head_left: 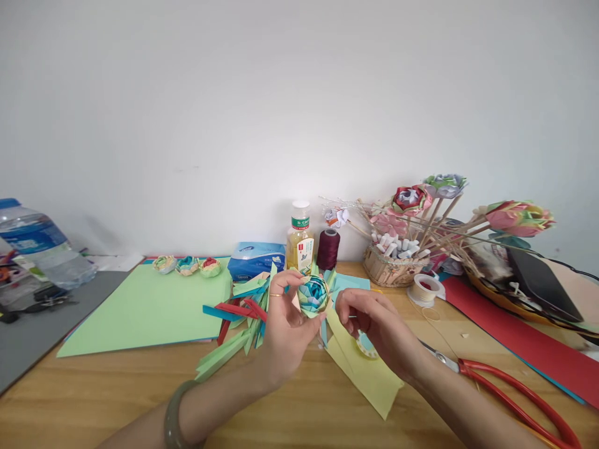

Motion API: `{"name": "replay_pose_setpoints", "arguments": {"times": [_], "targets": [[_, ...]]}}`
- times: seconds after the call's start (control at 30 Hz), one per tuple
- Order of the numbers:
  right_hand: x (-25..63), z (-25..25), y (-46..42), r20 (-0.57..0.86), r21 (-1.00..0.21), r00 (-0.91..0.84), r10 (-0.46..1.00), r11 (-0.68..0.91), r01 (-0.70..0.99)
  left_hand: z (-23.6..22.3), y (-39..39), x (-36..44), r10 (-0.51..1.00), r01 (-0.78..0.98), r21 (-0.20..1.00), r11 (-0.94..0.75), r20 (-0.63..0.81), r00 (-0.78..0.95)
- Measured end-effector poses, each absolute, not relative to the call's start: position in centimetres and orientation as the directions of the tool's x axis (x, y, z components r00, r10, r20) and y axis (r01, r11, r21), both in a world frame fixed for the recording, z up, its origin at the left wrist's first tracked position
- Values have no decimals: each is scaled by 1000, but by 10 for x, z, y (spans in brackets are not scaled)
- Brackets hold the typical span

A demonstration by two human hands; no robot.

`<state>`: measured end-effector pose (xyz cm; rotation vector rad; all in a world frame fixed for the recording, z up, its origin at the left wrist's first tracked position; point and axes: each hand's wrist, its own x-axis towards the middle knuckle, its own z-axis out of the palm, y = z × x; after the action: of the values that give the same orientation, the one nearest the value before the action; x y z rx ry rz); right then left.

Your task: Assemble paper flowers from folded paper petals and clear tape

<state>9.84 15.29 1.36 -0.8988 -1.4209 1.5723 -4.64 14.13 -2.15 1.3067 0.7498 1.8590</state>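
My left hand (287,333) holds a folded paper flower (312,294) between thumb and fingers, its blue and teal centre ringed by pale green petals. Just to the right, my right hand (377,321) has its fingers curled together close to the flower's edge; whatever is in them, if anything, is hidden. Below the hands lies a sheet of yellow paper (367,377), with a small round pale-blue and yellow item (366,345) partly behind my right hand. Folded paper strips (229,349) in green, blue and red are heaped beside my left hand.
Three finished paper flowers (187,265) rest on green paper sheets (145,305) at the left. Red-handled scissors (510,386) and a thread spool (425,289) lie right. Behind stand a tissue pack (256,259), a drink bottle (300,240), a maroon thread cone (328,249) and a basket (395,271).
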Motion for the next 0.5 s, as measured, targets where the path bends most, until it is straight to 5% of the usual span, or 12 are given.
{"name": "replay_pose_setpoints", "arguments": {"times": [0.27,0.5], "targets": [[93,17,152,-68,-992,-377,924,-104,-76,-23,137,-47,752,-98,746,-659,648,-124],[87,12,147,-116,-956,-433,894,-219,-195,-22,138,-45,734,-83,740,-668,637,-233]]}}
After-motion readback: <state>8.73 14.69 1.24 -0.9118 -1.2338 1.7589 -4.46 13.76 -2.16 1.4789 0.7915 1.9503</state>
